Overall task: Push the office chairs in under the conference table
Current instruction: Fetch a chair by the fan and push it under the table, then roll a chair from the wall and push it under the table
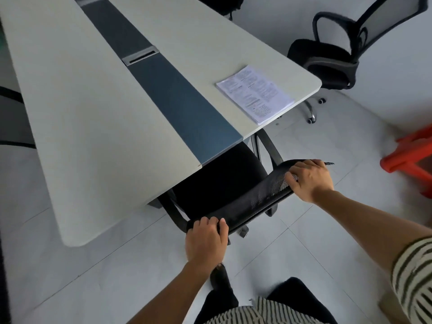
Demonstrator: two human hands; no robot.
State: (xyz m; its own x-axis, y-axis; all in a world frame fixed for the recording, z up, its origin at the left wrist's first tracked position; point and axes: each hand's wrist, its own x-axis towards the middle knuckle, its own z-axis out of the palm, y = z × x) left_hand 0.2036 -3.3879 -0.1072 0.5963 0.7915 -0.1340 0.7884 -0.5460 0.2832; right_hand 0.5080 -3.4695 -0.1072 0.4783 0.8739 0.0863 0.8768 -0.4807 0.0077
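A black mesh office chair [252, 197] stands at the near end of the pale conference table [93, 141]. Its seat is partly under the tabletop and the backrest top faces me. My left hand [205, 239] grips the left end of the backrest's top edge. At the right end of that edge, my right hand [308, 178] grips too. A second black office chair [332, 57] stands away from the table's right side, turned outward, with its wheeled base showing on the floor.
A stack of printed papers [254, 94] lies near the table's right corner. A dark strip with a cable slot [140, 57] runs down the table's middle. A red plastic stool [411, 155] stands on the tiled floor at right. Another dark chair [219, 3] shows at the top.
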